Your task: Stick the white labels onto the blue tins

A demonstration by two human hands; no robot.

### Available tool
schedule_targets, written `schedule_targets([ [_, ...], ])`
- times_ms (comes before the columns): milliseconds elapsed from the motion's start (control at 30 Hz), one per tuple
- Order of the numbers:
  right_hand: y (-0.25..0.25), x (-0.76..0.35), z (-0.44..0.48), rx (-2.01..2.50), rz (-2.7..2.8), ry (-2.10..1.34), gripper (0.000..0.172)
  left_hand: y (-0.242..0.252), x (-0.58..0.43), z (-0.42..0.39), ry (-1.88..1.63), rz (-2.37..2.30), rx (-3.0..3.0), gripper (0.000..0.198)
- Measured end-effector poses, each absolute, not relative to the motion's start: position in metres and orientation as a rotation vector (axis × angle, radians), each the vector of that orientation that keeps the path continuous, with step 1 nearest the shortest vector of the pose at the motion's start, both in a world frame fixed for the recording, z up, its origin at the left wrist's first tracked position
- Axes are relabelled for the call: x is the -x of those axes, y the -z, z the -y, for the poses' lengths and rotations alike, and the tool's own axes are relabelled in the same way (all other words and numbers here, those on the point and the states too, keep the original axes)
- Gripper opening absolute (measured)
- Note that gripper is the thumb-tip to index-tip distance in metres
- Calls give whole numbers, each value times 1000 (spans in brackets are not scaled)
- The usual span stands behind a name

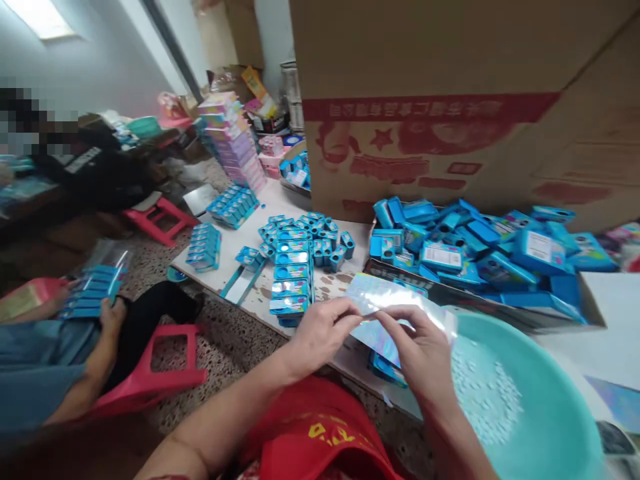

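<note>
In front of me, my left hand (327,333) and my right hand (425,347) come together, fingertips pinched and almost touching. Whatever is between them is too small to make out. Right behind and under the fingers is a shiny, silvery rainbow sheet (380,293), partly hidden by my hands. Beneath its near edge sits a small blue box (387,370). Left of my hands runs a row of upright blue boxes (291,270). A turquoise basin (560,400) holding many small white pieces (493,407) stands close to my right hand.
An open carton (593,307) heaped with blue boxes (500,247) stands behind the basin, before a large cardboard box (430,60). More blue boxes (204,247) line the table's left end. A seated person (45,373) at left holds bagged blue boxes. Red stools (165,220) stand on the floor.
</note>
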State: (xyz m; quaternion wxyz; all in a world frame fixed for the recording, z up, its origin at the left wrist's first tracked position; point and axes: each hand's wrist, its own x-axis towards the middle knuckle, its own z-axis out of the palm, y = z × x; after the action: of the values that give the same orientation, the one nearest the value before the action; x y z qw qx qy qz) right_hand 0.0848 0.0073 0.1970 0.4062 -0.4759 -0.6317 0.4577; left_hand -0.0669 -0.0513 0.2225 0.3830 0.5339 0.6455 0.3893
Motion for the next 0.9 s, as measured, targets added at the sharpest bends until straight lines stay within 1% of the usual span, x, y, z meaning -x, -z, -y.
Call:
schedule_targets([
  [100,-187,-23,-11,1063,1628,-1277,27,-222,121,68,-1045,-1805,-1282,19],
  [167,-180,17,-16,1026,1680,-1314,23,-215,159,73,-1079,-1856,-1207,19],
  [300,-168,73,-22,1125,1803,-1154,12,-197,215,69,-1126,-1889,-1172,16],
  [433,-162,90,-23,1154,1886,-1005,10,-177,232,62,-1159,-1868,-1197,11],
  [567,-157,91,-26,1141,1873,-1028,8,-150,228,59,-1267,-1753,-1038,14],
  [600,-155,90,-28,1170,1818,-1061,14,-143,226,59,-1290,-1752,-967,16],
  [667,-150,91,-31,1246,1682,-1154,36,-132,221,58,-1314,-1815,-841,23],
  [700,-148,91,-33,1270,1629,-1205,44,-128,217,58,-1349,-1869,-784,27],
  [733,-146,92,-34,1274,1599,-1249,47,-126,214,60,-1408,-1919,-738,32],
  [800,-143,94,-34,1236,1600,-1283,44,-124,208,65,-1529,-1950,-725,47],
  [833,-143,95,-33,1207,1617,-1269,41,-124,205,69,-1534,-1923,-775,56],
  [900,-143,97,-30,1163,1646,-1225,35,-127,204,80,-1386,-1827,-932,74],
])
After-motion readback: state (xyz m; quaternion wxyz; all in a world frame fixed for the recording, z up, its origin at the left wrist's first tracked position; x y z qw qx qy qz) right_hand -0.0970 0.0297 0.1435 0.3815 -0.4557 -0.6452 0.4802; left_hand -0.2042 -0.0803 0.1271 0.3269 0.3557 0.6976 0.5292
